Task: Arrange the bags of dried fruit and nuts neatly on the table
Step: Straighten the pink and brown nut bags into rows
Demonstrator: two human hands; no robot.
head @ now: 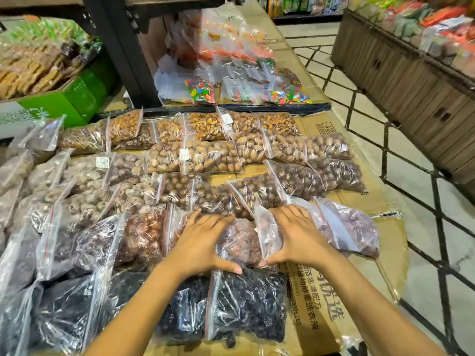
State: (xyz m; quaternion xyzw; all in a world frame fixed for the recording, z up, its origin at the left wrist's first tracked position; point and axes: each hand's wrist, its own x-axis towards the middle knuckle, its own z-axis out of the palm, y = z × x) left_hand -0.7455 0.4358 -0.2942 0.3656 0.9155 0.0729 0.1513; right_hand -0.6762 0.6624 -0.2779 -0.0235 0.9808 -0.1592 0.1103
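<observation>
Though my left hand (203,240) and right hand (295,235), fingers straight, cover its sides, the bag (240,242) runs lengthwise away from me.

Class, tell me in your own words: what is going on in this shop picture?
A person is tidying clear bags of nuts and dried fruit laid in rows on a cardboard-covered table. The left hand and right hand lie flat on either side of one reddish-brown bag in the near rows.

Your left hand (203,237) and right hand (295,235) cover the flanks of the reddish bag (240,240) between them; at nine o'clock, edge bags (10,253) run off the frame — the white label (183,154) stays unreadable.
</observation>
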